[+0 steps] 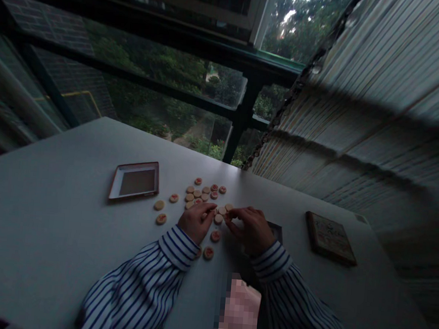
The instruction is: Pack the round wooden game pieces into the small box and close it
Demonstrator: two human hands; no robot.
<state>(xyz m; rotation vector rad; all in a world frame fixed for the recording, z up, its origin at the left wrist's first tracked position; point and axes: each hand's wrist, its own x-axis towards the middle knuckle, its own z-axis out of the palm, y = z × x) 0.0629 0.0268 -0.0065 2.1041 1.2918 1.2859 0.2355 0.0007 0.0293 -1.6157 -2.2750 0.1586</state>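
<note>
Round wooden xiangqi pieces point(196, 194), several with red characters and others showing plain faces, lie in a loose cluster on the white table point(66, 223). My left hand point(197, 221) rests at the cluster's near edge, thumb and forefinger pinched; what is between them, if anything, is too small to make out. Across from it, my right hand point(251, 229) has its fingertips closed on a piece point(227, 218) at the right end of a short group. A plain piece point(219, 218) lies between the hands. Closer to me are red-marked pieces point(208, 253), one partly hidden by my left cuff.
A shallow open tray or lid point(113, 189) with a reddish-brown rim sits at the left. A dark box point(278, 233) is partly hidden behind my right hand. Farther right lies a brown, book-like patterned box point(329, 238). Window and pleated blind point(356, 170) border the table's far side.
</note>
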